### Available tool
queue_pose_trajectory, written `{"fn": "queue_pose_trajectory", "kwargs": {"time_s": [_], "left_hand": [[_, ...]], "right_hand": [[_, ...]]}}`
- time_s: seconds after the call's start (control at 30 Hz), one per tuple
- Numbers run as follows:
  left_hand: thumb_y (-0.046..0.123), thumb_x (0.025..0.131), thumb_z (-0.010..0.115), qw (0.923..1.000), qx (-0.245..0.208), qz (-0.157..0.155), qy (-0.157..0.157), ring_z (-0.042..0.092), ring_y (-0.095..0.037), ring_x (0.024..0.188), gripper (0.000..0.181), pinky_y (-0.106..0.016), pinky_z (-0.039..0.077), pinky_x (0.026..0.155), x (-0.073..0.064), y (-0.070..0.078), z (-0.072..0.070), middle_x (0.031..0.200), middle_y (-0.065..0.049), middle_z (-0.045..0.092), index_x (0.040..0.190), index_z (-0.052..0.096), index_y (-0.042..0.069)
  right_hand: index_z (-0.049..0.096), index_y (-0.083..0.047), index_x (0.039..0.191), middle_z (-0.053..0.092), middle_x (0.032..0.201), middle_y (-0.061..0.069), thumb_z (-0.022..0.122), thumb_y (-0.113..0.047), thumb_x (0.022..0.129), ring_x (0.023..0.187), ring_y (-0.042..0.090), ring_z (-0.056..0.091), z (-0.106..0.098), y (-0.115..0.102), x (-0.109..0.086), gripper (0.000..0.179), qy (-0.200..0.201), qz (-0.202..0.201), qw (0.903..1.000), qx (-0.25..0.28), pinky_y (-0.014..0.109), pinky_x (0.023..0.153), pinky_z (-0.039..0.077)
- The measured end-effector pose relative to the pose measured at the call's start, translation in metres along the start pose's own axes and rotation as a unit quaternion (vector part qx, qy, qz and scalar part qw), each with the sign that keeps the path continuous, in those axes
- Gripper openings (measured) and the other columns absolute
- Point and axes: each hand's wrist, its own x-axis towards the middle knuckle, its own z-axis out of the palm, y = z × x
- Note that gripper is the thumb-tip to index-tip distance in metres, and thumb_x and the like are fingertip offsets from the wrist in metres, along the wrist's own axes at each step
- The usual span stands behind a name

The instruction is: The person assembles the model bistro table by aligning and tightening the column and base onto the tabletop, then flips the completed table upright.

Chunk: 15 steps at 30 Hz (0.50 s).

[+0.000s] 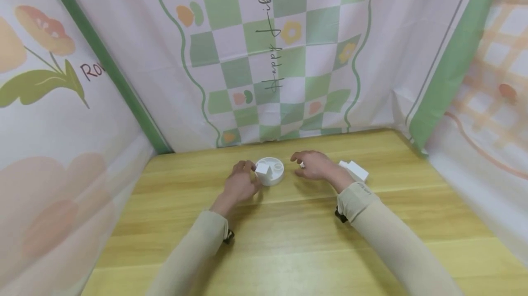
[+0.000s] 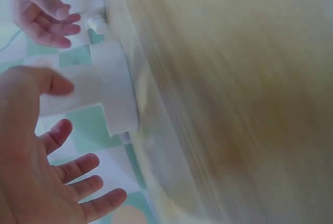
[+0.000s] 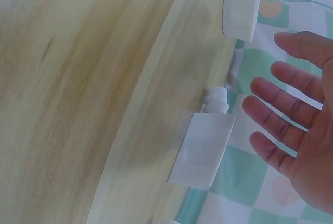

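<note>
A white round holder [image 1: 275, 178] stands on the table, with a white box-shaped piece [image 1: 262, 169] rising from it. My left hand [image 1: 241, 183] is at the holder's left side. In the left wrist view its fingers are spread and its thumb overlaps the box-shaped piece; contact cannot be told. My right hand [image 1: 315, 166] hovers right of the holder, its fingers apart and holding nothing. The right wrist view shows a white tapered piece [image 3: 202, 148] with a ridged neck on the table beside that hand. The holder [image 3: 240, 5] appears above it there.
Behind my right wrist lies a white block-like object [image 1: 355, 171], partly hidden by the arm. The wooden table [image 1: 288, 241] meets a green-and-white checked cloth [image 1: 272, 57] at the back. Printed cloths hang along the left and right sides.
</note>
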Motion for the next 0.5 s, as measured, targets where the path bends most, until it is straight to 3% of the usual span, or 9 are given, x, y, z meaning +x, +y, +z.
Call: {"fn": "queue_pose_trajectory", "kwargs": {"time_s": [0.2, 0.33, 0.5], "left_hand": [[0.067, 0.091, 0.054, 0.9997, 0.021, 0.008, 0.009, 0.053, -0.030, 0.124, 0.064, -0.042, 0.057, 0.083, -0.002, 0.009, -0.002, 0.140, -0.015, 0.049, 0.125, 0.051, 0.012], [0.068, 0.094, 0.048, 0.9992, 0.032, 0.012, 0.020, 0.055, -0.029, 0.120, 0.068, -0.042, 0.058, 0.081, -0.002, 0.011, -0.001, 0.137, -0.015, 0.051, 0.126, 0.052, 0.009], [0.061, 0.097, 0.048, 0.9995, 0.024, 0.005, 0.022, 0.053, -0.031, 0.124, 0.064, -0.044, 0.057, 0.089, -0.002, 0.011, -0.002, 0.139, -0.016, 0.050, 0.132, 0.049, 0.008]], "right_hand": [[0.060, -0.008, 0.131, 0.070, 0.119, 0.016, 0.069, -0.025, 0.092, 0.106, 0.033, 0.068, 0.000, 0.001, -0.001, 0.044, 0.004, -0.004, 1.0000, -0.003, 0.051, 0.096, 0.053], [0.060, -0.008, 0.131, 0.070, 0.119, 0.016, 0.068, -0.025, 0.092, 0.106, 0.033, 0.067, -0.001, 0.001, -0.001, 0.044, 0.003, -0.004, 1.0000, -0.005, 0.051, 0.096, 0.053], [0.060, -0.009, 0.131, 0.070, 0.118, 0.014, 0.069, -0.026, 0.091, 0.106, 0.033, 0.067, 0.000, 0.003, -0.002, 0.044, 0.005, 0.000, 0.9999, -0.015, 0.051, 0.096, 0.053]]}}
